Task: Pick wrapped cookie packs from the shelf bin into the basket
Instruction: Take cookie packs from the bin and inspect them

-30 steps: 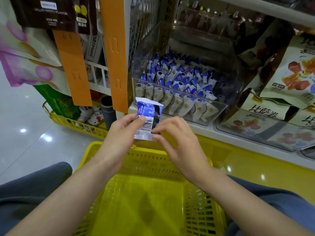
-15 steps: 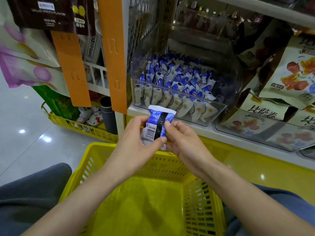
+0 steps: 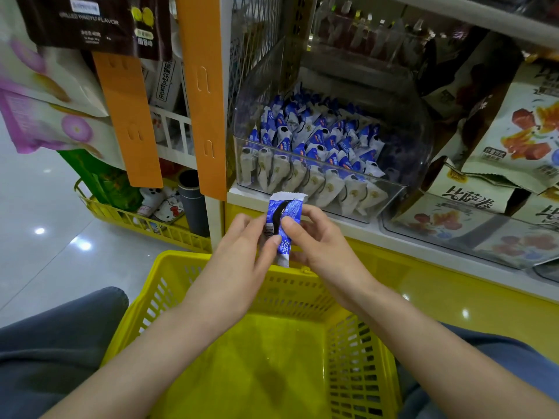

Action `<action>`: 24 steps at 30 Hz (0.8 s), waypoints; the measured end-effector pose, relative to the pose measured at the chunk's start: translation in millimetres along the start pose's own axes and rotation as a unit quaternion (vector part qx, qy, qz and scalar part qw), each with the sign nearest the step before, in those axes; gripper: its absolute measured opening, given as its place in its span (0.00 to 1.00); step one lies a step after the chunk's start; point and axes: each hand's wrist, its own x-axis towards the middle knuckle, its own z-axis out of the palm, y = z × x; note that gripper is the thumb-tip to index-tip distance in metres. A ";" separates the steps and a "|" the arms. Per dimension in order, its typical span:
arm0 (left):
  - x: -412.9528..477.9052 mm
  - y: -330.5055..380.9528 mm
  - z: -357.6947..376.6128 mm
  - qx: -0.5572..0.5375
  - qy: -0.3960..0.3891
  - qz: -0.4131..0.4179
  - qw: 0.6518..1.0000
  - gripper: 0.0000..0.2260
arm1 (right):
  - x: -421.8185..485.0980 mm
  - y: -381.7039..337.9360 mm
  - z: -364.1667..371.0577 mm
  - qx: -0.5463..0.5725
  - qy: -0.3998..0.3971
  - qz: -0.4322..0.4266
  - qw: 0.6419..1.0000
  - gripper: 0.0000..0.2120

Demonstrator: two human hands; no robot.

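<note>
Glossy pale grey floor [image 3: 45, 267] at left, dotted with white glints of overhead light [image 3: 83, 245]. White metal shelving upright [image 3: 215, 225] ahead, hung with flat orange plastic strips [image 3: 202, 95]; grey wire mesh side panel [image 3: 251, 40] just behind. Shiny yellow base panel [image 3: 453, 303] beneath the white shelf board [image 3: 393, 241], catching small glints too.

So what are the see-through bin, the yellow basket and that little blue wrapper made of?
Bin: clear rigid plastic, likely acrylic; packs show through its glossy walls.
Basket: moulded yellow plastic, slotted lattice sides.
Cookie pack wrapper: thin glossy printed film, crimped white ends; plastic or foil-lined, can't tell.
</note>
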 end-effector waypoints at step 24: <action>-0.1 4.1 -7.6 0.086 0.005 0.008 0.996 0.15 | -2.6 6.2 7.0 -0.035 -0.003 -0.019 0.999 0.14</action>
